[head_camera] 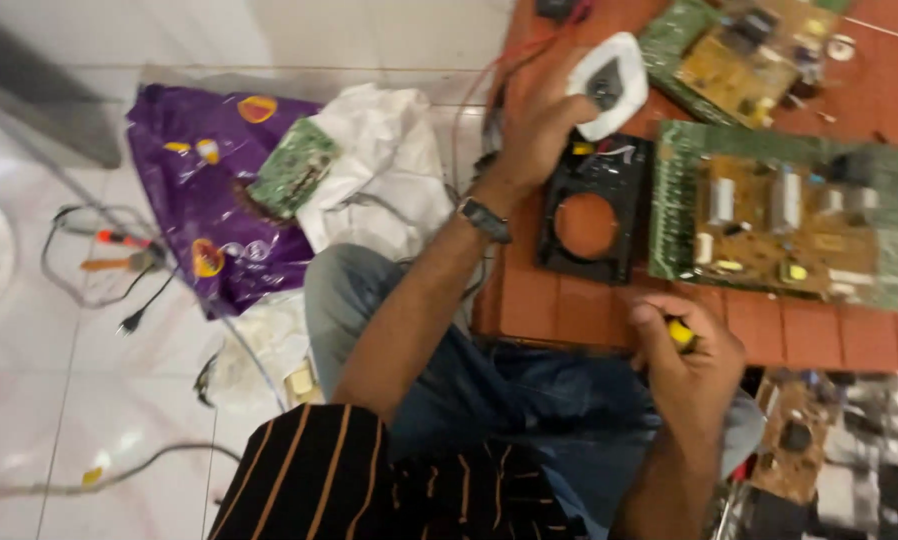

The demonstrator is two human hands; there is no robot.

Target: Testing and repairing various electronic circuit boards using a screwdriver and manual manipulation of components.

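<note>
The left hand grips a white triangular casing above the red table — its hollow holds a dark part. The right hand is clenched on a yellow-tipped tool. A purple bag on the floor carries 1 green circuit board — not inside it.

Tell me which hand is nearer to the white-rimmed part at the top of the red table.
Left. The left hand touches the white-rimmed part at its left edge. The right hand is far below, at the table's near edge, gripping a yellow-tipped tool.
</note>
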